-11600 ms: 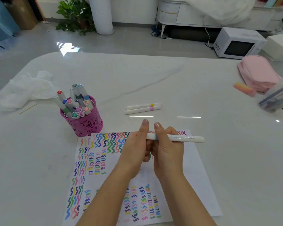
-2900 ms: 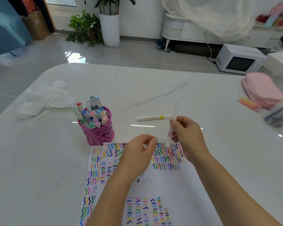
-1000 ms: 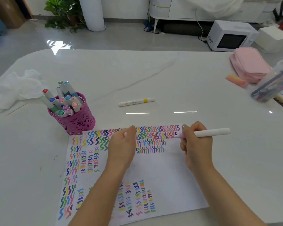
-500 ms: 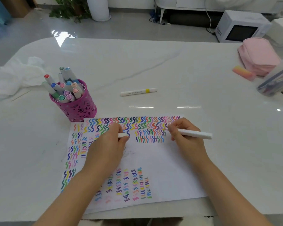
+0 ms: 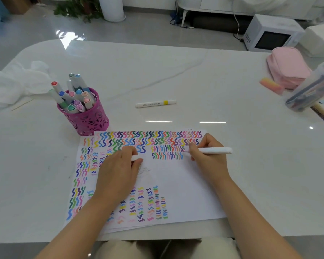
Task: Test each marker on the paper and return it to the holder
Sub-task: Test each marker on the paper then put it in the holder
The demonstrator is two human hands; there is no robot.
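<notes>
Two bare hands are working over the paper (image 5: 185,184) in the head view, and that sheet is lying on the white counter (image 5: 176,71) close to its near edge, filled along its top and left side with rows of coloured squiggles. The right hand (image 5: 208,157) is gripping a white marker (image 5: 215,150) in a writing hold, thumb and fingers curled round the barrel close to the tip. The pinkish tip is touching the paper at the right end of the short rows that sit under the two long top rows, while the barrel's back end is pointing out to the right. The left hand (image 5: 118,171) is resting knuckles up on the paper, its fingers curling round a small white cap (image 5: 135,157) whose end is poking out beside the fingertips. A pink cut-out holder (image 5: 86,118) is standing at the paper's far left corner, carrying a bunch of markers (image 5: 73,96) that are leaning in it with coloured caps up. Beyond the paper, well apart from the holder, a yellow-banded marker (image 5: 155,103) is lying on its side on the counter. A crumpled white tissue (image 5: 17,81) is sitting at the far left, and a pink pouch (image 5: 286,68) and a clear container (image 5: 310,90) are resting at the far right.
</notes>
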